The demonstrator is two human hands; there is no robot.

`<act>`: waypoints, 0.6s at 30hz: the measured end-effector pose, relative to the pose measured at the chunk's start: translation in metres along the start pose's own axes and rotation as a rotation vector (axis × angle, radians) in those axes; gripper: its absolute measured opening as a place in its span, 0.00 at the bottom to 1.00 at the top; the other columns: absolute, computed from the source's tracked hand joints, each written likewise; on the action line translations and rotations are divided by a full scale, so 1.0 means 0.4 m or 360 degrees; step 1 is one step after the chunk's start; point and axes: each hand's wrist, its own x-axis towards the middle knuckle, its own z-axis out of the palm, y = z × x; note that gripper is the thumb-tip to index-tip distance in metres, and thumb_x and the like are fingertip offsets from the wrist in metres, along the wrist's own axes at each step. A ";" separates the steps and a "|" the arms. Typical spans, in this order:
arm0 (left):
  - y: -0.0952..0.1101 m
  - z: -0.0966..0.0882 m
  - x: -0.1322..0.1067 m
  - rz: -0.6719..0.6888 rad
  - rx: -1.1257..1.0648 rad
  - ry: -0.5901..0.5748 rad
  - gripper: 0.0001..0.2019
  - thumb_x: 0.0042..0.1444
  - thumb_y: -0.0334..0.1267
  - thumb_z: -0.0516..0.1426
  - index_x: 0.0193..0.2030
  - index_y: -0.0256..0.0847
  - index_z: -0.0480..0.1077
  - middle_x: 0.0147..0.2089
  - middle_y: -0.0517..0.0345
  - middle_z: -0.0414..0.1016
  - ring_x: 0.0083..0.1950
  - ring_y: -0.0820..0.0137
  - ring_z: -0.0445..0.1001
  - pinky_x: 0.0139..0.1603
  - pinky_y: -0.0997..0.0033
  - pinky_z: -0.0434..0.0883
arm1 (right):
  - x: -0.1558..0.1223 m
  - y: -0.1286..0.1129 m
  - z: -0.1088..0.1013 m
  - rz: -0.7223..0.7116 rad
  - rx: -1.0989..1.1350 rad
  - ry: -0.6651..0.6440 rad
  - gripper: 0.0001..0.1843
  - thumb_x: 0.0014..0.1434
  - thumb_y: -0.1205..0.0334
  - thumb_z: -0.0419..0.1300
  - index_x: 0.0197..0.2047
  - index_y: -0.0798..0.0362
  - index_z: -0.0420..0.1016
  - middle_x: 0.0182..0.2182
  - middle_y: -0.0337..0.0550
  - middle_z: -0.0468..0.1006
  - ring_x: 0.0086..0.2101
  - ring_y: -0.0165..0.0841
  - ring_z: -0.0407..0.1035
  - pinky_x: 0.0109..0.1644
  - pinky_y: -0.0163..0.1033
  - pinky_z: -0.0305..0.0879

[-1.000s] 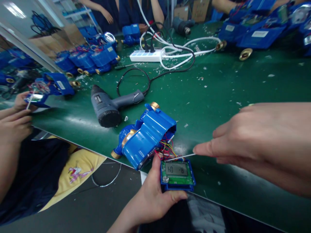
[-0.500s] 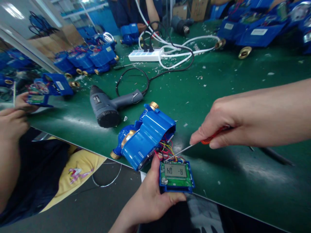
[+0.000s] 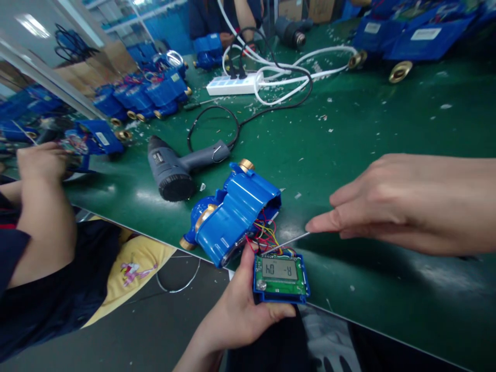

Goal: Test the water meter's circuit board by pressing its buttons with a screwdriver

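Left hand (image 3: 244,312): At six o'clock, closed in a full grip round the left and lower sides of a green circuit board (image 3: 284,287) in a blue frame.
Circuit board: Held at five o'clock, by the near edge of the tabletop (image 3: 349,134), with dark characters upside down on a grey screen (image 3: 279,268).
Right hand (image 3: 387,201): At three o'clock, closed in a grip on a thin metal tool (image 3: 290,241), with the rear end hidden behind the fingers.
Thin metal tool: Slanted toward between eight and nine o'clock, down to the board's upper left corner; cannot tell whether touching.
Wires (image 3: 267,232): Red and yellow, bunched between circuit board and blue meter (image 3: 238,212).
Blue meter: Resting on the tabletop just off centre, toward seven o'clock, with brass ends.
Heat gun (image 3: 174,173): Lying at nine o'clock, near the blue meter but apart from it.
Power strip (image 3: 236,87): At twelve o'clock, beside looped white cable (image 3: 282,101).
More meters: Lined up at ten o'clock (image 3: 165,93) and clustered at two (image 3: 418,41).
Co-worker's hand (image 3: 42,157): At far nine o'clock, beside another meter (image 3: 101,137).
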 end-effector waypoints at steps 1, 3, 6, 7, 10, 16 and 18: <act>-0.002 -0.001 -0.002 0.0008 0.0026 0.0012 0.64 0.47 0.48 0.69 0.72 0.44 0.20 0.63 0.40 0.71 0.60 0.56 0.73 0.63 0.57 0.67 | -0.005 0.006 0.003 -0.0141 -0.0104 0.0013 0.19 0.62 0.62 0.51 0.50 0.36 0.75 0.27 0.32 0.75 0.23 0.28 0.65 0.23 0.34 0.52; -0.006 -0.002 -0.004 0.0039 0.0087 0.0046 0.64 0.47 0.48 0.69 0.72 0.45 0.20 0.62 0.41 0.71 0.59 0.56 0.73 0.63 0.56 0.67 | -0.016 0.018 0.010 -0.0400 -0.0388 0.0123 0.24 0.62 0.67 0.45 0.56 0.41 0.72 0.27 0.36 0.73 0.24 0.30 0.64 0.24 0.37 0.50; -0.009 -0.003 -0.006 0.0094 0.0148 0.0092 0.63 0.47 0.49 0.69 0.73 0.47 0.23 0.62 0.43 0.72 0.59 0.56 0.74 0.63 0.55 0.67 | -0.027 0.029 0.018 -0.0519 -0.0625 0.0250 0.28 0.63 0.69 0.40 0.58 0.47 0.72 0.28 0.40 0.72 0.26 0.33 0.62 0.28 0.39 0.51; -0.009 -0.004 -0.007 0.0102 0.0148 0.0098 0.63 0.47 0.49 0.69 0.73 0.48 0.24 0.62 0.43 0.72 0.58 0.56 0.74 0.63 0.55 0.67 | -0.028 0.029 0.020 -0.0498 -0.0579 0.0242 0.27 0.63 0.69 0.40 0.58 0.46 0.72 0.28 0.40 0.72 0.26 0.33 0.62 0.28 0.39 0.52; -0.010 -0.007 -0.008 0.0092 0.0153 0.0108 0.62 0.45 0.47 0.70 0.74 0.48 0.27 0.61 0.44 0.73 0.59 0.55 0.74 0.63 0.54 0.67 | -0.021 0.024 0.020 -0.0247 -0.0041 0.0069 0.23 0.64 0.64 0.45 0.55 0.41 0.74 0.30 0.37 0.76 0.27 0.30 0.67 0.27 0.35 0.55; -0.001 -0.002 -0.007 0.0018 0.0055 0.0115 0.60 0.46 0.45 0.70 0.74 0.46 0.31 0.59 0.44 0.74 0.56 0.57 0.76 0.60 0.58 0.70 | -0.020 -0.005 0.051 0.0151 0.0810 -0.0069 0.18 0.62 0.63 0.50 0.47 0.41 0.80 0.41 0.29 0.80 0.38 0.30 0.75 0.37 0.32 0.67; 0.005 0.003 -0.006 0.0006 0.0035 0.0125 0.59 0.46 0.45 0.70 0.74 0.46 0.33 0.58 0.45 0.74 0.55 0.57 0.76 0.59 0.58 0.71 | -0.035 -0.019 0.078 0.0085 0.0547 0.0170 0.19 0.61 0.65 0.50 0.44 0.39 0.79 0.34 0.29 0.80 0.30 0.30 0.74 0.28 0.34 0.63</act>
